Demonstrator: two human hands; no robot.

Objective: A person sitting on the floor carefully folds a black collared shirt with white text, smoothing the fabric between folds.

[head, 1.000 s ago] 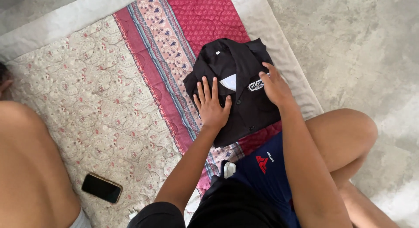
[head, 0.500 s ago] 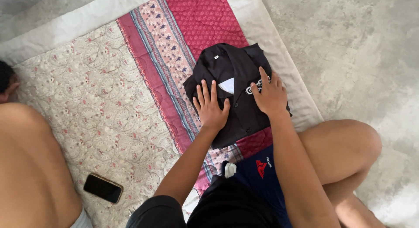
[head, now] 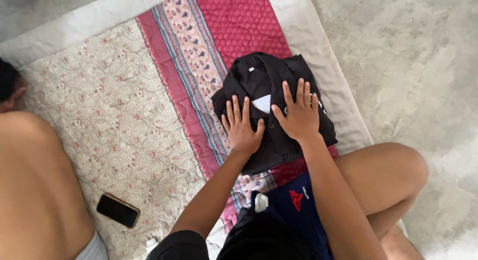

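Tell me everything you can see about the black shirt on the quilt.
The black shirt is a folded, collared, woven-looking garment with a small white neck label and dark front buttons. It lies flat on the quilt's red patterned border. The left hand and right hand press flat on it, fingers spread, the right covering a chest patch.

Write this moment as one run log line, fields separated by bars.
left hand: flat on folded black shirt | right hand: flat on shirt chest | shirt: on patterned quilt | phone: on quilt, apart

Both hands, left hand and right hand, flat on folded black shirt
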